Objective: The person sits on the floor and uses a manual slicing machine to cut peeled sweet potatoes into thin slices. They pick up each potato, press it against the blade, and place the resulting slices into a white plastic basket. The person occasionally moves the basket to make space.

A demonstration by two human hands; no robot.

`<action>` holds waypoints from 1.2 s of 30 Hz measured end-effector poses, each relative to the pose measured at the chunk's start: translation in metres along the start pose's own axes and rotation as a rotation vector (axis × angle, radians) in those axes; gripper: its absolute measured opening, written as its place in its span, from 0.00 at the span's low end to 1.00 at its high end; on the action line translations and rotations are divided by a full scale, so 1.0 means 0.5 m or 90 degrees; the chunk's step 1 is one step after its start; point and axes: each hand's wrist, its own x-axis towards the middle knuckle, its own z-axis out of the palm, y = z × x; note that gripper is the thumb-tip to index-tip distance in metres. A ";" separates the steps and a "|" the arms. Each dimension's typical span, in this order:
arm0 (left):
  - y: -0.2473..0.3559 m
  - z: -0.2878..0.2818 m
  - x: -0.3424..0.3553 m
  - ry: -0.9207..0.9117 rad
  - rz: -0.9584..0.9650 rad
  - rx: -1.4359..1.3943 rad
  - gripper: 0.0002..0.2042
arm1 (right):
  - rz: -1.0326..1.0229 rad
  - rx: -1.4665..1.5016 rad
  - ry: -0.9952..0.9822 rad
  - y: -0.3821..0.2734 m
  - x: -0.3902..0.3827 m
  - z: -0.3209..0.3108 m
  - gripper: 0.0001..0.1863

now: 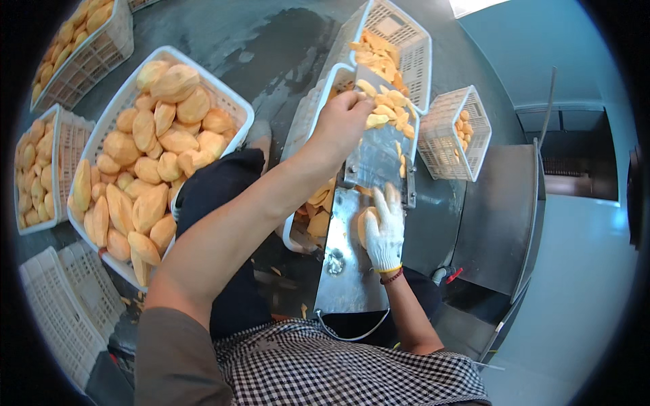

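Fruit (362, 228), long axis along metal board (353, 287), under spread right hand (386, 230); left hand (345, 122) curled, grip unclear.

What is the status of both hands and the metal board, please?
Bare left hand at pale slices. Gloved right hand on yellow piece. Metal board: slices across far end.

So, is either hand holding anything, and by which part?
The gloved right hand holds a yellow piece against the metal board, palm over its right side. Whether the left hand, at the slices, pinches one can't be told.
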 end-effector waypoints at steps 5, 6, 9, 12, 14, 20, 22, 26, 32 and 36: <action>-0.010 0.025 0.004 -0.030 -0.013 0.016 0.12 | 0.095 -0.013 0.143 0.062 0.245 0.035 0.31; -0.009 0.023 0.005 -0.028 -0.033 -0.006 0.12 | 0.131 -0.011 0.112 0.076 0.266 0.035 0.32; -0.004 0.010 0.012 0.000 0.009 -0.006 0.12 | 0.072 -0.070 0.106 0.056 0.240 0.045 0.31; -0.007 0.001 0.008 0.016 0.024 -0.005 0.12 | 0.071 -0.028 0.061 0.056 0.175 0.055 0.21; -0.011 -0.004 0.004 0.011 -0.006 0.006 0.12 | 0.058 -0.081 0.129 0.057 0.186 0.072 0.18; 0.014 -0.005 0.009 0.005 -0.018 -0.024 0.11 | 0.113 -0.082 0.080 0.154 0.294 0.100 0.18; 0.033 -0.011 0.001 0.008 0.016 -0.042 0.11 | -0.006 -0.062 0.113 0.119 0.215 0.062 0.19; 0.024 -0.007 0.000 0.044 0.064 -0.092 0.10 | -0.015 -0.223 0.022 -0.025 0.023 0.000 0.23; -0.027 0.013 0.010 -0.012 -0.004 -0.057 0.10 | 0.103 -0.228 0.078 0.093 0.088 0.106 0.28; 0.001 -0.008 0.004 0.006 0.091 -0.101 0.10 | 0.025 -0.402 0.043 0.068 0.142 0.111 0.22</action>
